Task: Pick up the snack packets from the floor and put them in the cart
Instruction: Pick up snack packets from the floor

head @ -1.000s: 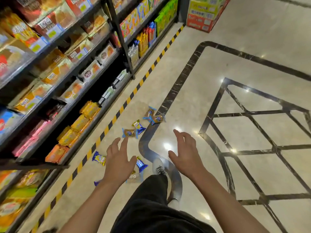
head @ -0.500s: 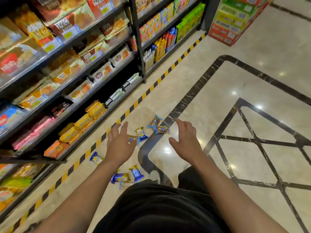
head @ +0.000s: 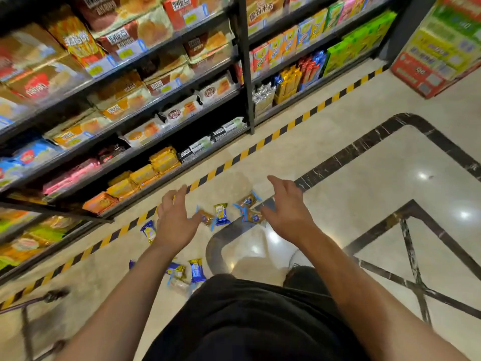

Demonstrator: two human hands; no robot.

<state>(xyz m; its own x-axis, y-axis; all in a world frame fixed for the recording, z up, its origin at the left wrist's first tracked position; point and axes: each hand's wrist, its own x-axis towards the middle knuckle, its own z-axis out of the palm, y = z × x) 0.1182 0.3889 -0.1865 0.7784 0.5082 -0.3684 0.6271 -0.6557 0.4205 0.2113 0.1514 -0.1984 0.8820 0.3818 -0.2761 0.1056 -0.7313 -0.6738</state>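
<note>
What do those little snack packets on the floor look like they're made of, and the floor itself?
The snack packets look like thin glossy plastic or foil film: shiny blue and gold printing with crimped, flared ends. The floor looks like polished stone or marble-look tile: cream with dark veined inlay bands and mirror-like light reflections.

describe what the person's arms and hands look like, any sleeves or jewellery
Both forearms are bare right down to the bottom of the picture, so no sleeves show. The left hand and the right hand wear no gloves, and no watch, bracelet or ring can be seen. The only clothing in view is dark trousers below the arms.
</note>
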